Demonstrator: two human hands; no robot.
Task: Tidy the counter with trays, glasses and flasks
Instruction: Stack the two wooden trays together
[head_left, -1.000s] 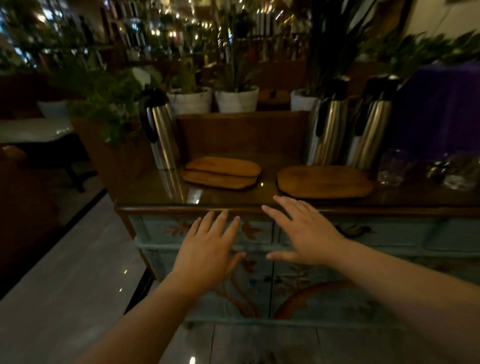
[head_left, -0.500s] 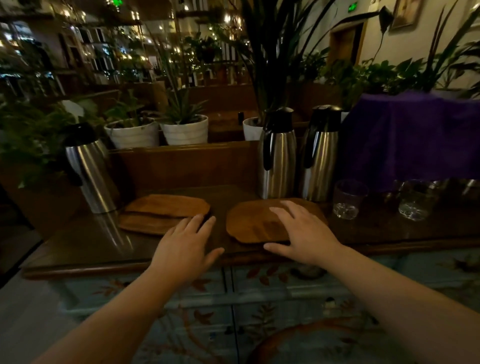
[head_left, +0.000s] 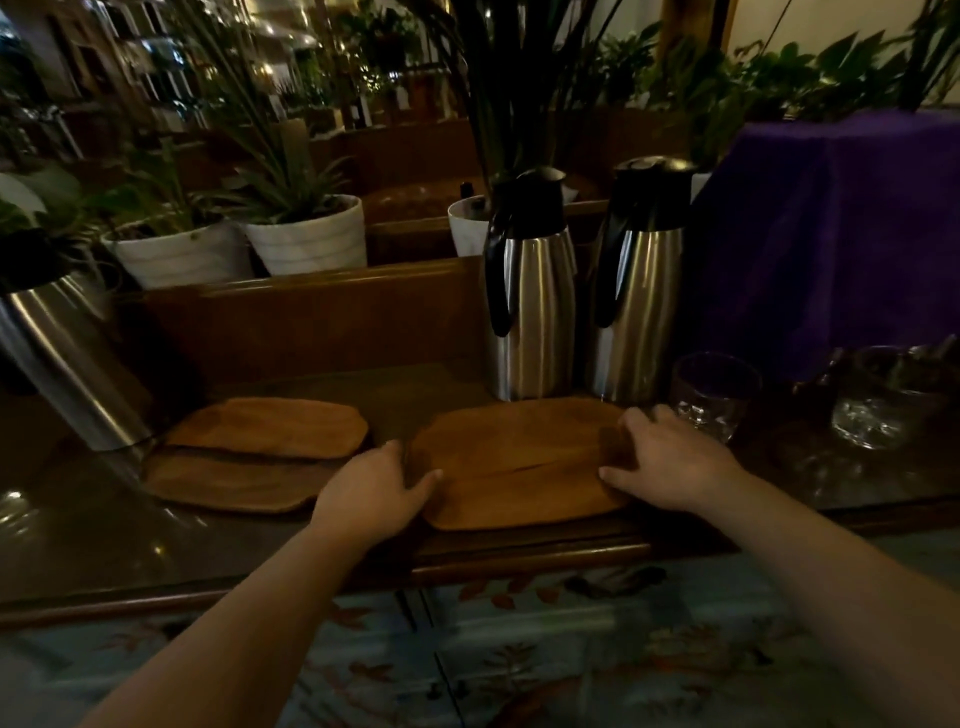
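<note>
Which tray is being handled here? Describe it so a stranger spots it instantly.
On the dark counter, look just in front of the two steel flasks. The single wooden tray there has the left hand and right hand at its ends; the other trays are stacked.

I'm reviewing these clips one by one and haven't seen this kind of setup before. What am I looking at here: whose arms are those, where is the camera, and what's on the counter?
There is no machine here. A person wears a wide-angle camera on the head, so the single view looks forward and down along their own bare arms. The left hand and right hand grip opposite ends of a wooden tray lying near the front edge of a dark wooden counter. To its left, two more wooden trays lie overlapping, beside a steel flask. Behind the held tray stand two steel flasks with black tops. To the right are drinking glasses, partly dim and hard to count. Potted plants sit behind the counter.
</note>
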